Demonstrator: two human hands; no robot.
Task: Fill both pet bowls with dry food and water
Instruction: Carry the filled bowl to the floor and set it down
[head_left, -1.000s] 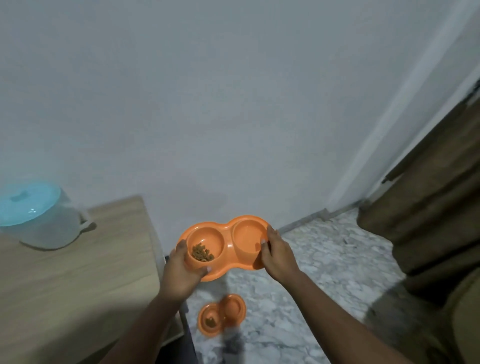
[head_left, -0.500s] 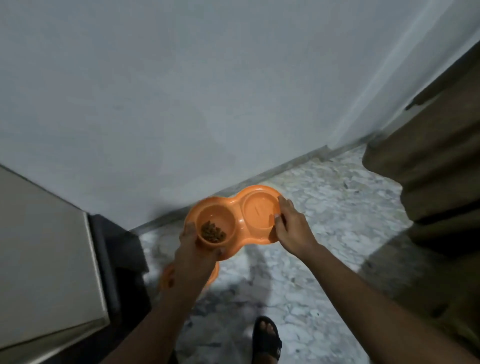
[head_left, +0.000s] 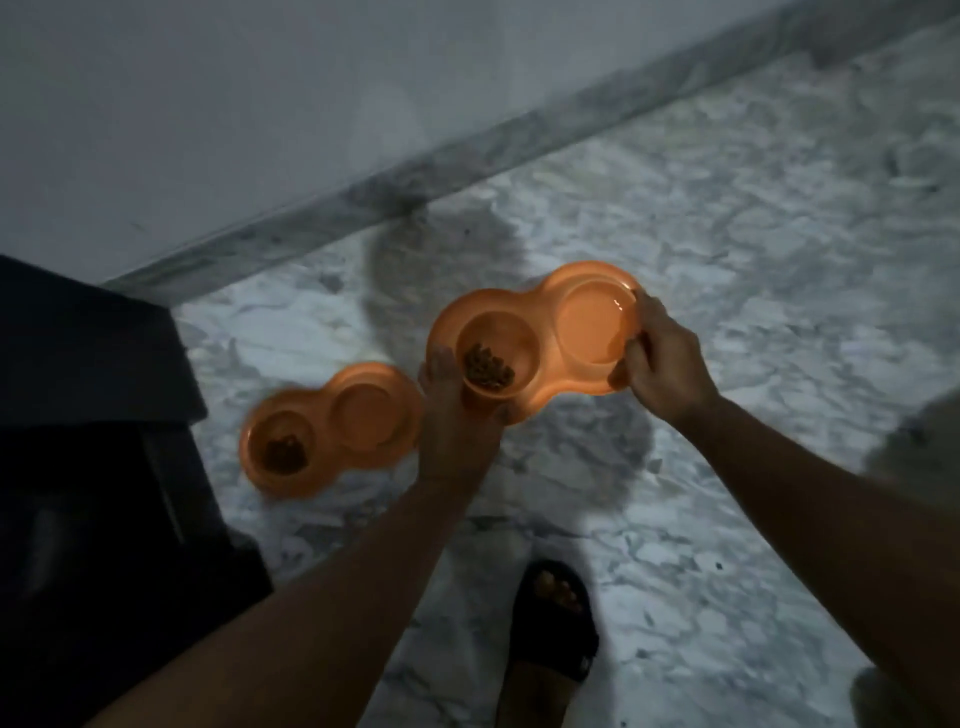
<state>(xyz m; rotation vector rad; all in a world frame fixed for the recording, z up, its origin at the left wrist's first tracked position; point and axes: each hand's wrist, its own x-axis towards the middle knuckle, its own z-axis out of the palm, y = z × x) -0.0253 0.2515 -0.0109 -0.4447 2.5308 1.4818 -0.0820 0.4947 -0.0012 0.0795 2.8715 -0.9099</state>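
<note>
- Head view: marble floor (head_left: 727, 249) w/ grey skirting (head_left: 467, 171) along white wall; dark furniture (head_left: 93, 415) at left.
- Changed since 1 s ago: tabletop & jug out of frame, camera tipped down, held double bowl (head_left: 535, 343) carried lower toward floor.
- Left hand (head_left: 457, 410) fingers closed on kibble end, thumb over rim; right hand (head_left: 665, 358) fingers gripping water end.
- Kibble (head_left: 488, 369) in left well; right well glints, prob. water.
- Second double bowl (head_left: 332, 426) already on floor, kibble in one well, other well unclear.
- Means: filling likely done, set-down pending.
- Room: open floor right of second bowl, under held one; sandalled foot (head_left: 556, 623) near, skirting behind.
</note>
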